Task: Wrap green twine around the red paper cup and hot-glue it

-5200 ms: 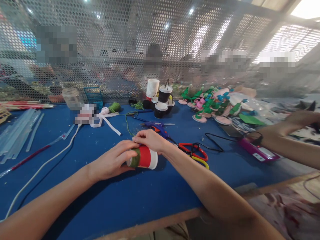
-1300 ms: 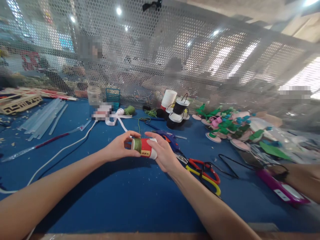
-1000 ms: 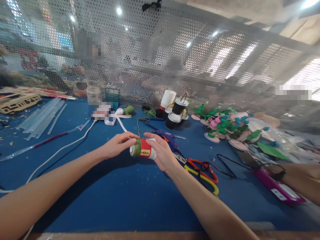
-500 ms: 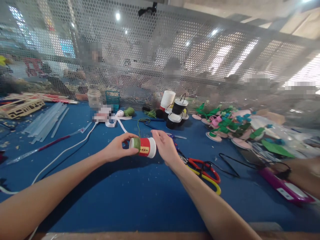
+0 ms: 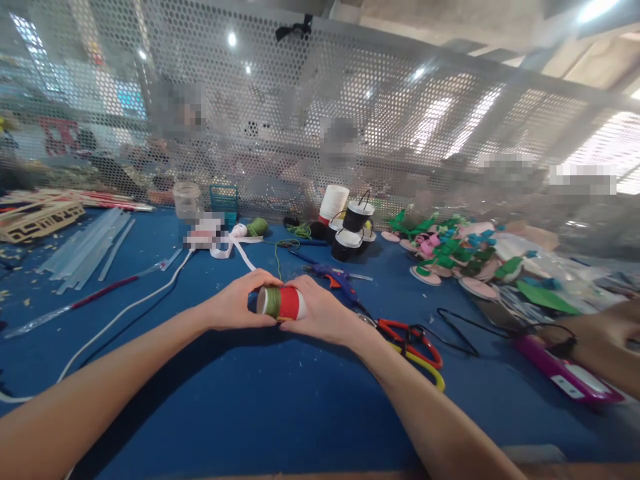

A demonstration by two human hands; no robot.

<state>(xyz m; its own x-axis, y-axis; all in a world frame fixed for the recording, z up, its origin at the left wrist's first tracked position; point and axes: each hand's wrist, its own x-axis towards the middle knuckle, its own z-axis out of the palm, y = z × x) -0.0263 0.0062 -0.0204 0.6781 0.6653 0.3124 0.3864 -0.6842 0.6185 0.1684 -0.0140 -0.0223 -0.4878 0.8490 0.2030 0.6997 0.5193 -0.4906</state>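
A red paper cup point(image 5: 287, 302) lies on its side above the blue table point(image 5: 240, 400), its narrow end wound with green twine. My left hand point(image 5: 235, 308) is closed around that wound end. My right hand point(image 5: 320, 313) is wrapped over the cup's wide white-rimmed end, fingers curled on it. A green twine strand point(image 5: 277, 257) runs from the cup back toward a green twine ball point(image 5: 257, 227).
A blue glue gun point(image 5: 336, 277) and red and yellow scissors point(image 5: 413, 340) lie just right of my hands. Black-and-white cups point(image 5: 350, 230), foam flowers point(image 5: 450, 253), glue sticks point(image 5: 85, 247), a white cable point(image 5: 125, 310) and a pink device point(image 5: 567, 373) surround them. Another person's hand point(image 5: 607, 333) rests at right. A perforated screen point(image 5: 320, 120) closes the back.
My right hand has come back onto the cup's wide end and closed over it, after being spread beside it half a second ago. The cup sits slightly lower.
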